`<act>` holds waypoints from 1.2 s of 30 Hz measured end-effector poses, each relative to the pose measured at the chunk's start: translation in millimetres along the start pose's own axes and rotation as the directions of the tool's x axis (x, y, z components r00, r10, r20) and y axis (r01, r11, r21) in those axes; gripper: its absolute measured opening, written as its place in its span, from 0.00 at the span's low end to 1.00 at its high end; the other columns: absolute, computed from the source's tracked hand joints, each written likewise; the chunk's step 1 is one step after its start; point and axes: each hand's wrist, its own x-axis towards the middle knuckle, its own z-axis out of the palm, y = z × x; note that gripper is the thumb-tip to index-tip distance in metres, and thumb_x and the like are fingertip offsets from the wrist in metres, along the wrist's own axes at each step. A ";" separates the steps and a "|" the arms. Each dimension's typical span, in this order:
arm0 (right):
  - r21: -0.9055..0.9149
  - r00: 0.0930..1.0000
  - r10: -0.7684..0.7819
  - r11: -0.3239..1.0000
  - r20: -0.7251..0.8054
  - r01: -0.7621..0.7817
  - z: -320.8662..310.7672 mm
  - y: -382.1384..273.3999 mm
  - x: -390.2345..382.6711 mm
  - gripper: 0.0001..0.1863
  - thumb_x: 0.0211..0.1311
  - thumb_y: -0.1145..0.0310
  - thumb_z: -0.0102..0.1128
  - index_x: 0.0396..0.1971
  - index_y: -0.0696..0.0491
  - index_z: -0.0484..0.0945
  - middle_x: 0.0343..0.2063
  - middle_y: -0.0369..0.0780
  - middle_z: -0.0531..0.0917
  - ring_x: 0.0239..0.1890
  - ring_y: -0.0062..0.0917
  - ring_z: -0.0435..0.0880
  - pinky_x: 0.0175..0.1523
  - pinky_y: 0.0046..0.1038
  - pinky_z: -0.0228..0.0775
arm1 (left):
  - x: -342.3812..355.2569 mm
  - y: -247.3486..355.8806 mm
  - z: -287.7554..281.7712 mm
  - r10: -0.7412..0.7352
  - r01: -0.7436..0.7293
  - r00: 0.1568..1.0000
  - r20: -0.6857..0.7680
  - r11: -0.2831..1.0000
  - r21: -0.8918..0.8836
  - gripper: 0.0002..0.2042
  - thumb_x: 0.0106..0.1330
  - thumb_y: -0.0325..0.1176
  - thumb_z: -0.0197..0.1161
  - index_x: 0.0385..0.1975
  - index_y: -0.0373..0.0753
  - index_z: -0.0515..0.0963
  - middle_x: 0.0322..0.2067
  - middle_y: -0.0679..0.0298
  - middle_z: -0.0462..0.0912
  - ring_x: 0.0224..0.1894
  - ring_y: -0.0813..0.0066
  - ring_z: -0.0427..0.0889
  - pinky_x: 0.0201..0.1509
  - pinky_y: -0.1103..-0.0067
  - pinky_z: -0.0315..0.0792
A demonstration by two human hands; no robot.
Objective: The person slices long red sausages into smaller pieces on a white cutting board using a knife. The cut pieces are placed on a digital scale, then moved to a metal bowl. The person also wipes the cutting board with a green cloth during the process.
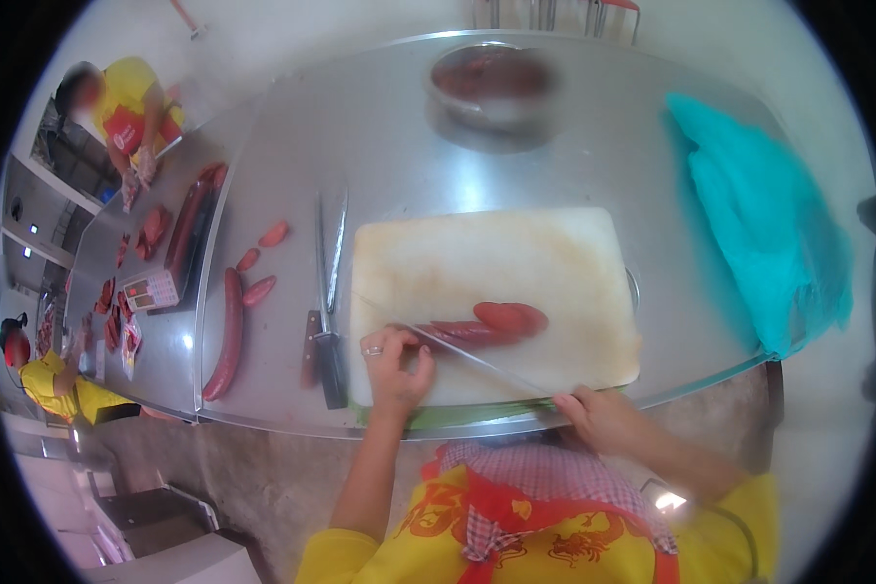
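Note:
My right hand (599,419) grips a knife (496,368) at the board's near edge, its long thin blade slanting up to the left. Across the white cutting board (487,251), that blade passes at the left end of a red sausage (465,334). Oval cut slices (511,317) overlap at the sausage's right end. My left hand (395,375), with a ring on one finger, is closed with curled fingers at the sausage's left end, close to the blade. The piece under those fingers is mostly hidden.
Left of the board lie a sharpening steel (330,375), another knife (310,350), a whole sausage (226,336) and several loose pieces. A metal bowl (445,97) of red meat stands at the back. A teal plastic bag (749,224) lies right. Two co-workers work at left.

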 end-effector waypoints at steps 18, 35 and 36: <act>0.068 0.994 0.103 0.992 0.034 -0.105 6.1 -9.4 16.7 0.32 0.72 0.46 0.35 0.30 0.61 0.77 0.24 0.54 0.81 0.29 0.54 0.80 0.40 0.46 0.72 | -8.3 -6.2 -1.6 -0.054 0.052 0.996 -0.070 0.998 -0.033 0.08 0.48 0.22 0.62 0.29 0.37 0.74 0.30 0.58 0.75 0.39 0.57 0.72 0.45 0.69 0.67; 0.032 0.995 0.045 0.998 0.084 -0.048 42.0 -46.8 93.4 0.29 0.73 0.50 0.33 0.32 0.60 0.78 0.25 0.54 0.81 0.32 0.52 0.81 0.39 0.46 0.74 | -8.3 -6.5 0.2 -0.046 0.047 0.997 -0.059 0.999 0.004 0.08 0.47 0.21 0.62 0.27 0.36 0.72 0.28 0.57 0.75 0.35 0.59 0.73 0.43 0.70 0.69; 0.024 0.988 0.064 0.997 0.141 -0.068 42.2 -43.1 89.9 0.30 0.73 0.49 0.33 0.32 0.60 0.78 0.25 0.54 0.81 0.32 0.52 0.81 0.41 0.46 0.73 | -8.3 -6.8 0.5 -0.042 0.043 0.997 -0.064 0.999 0.010 0.08 0.47 0.21 0.62 0.27 0.36 0.72 0.28 0.58 0.75 0.35 0.59 0.73 0.42 0.70 0.68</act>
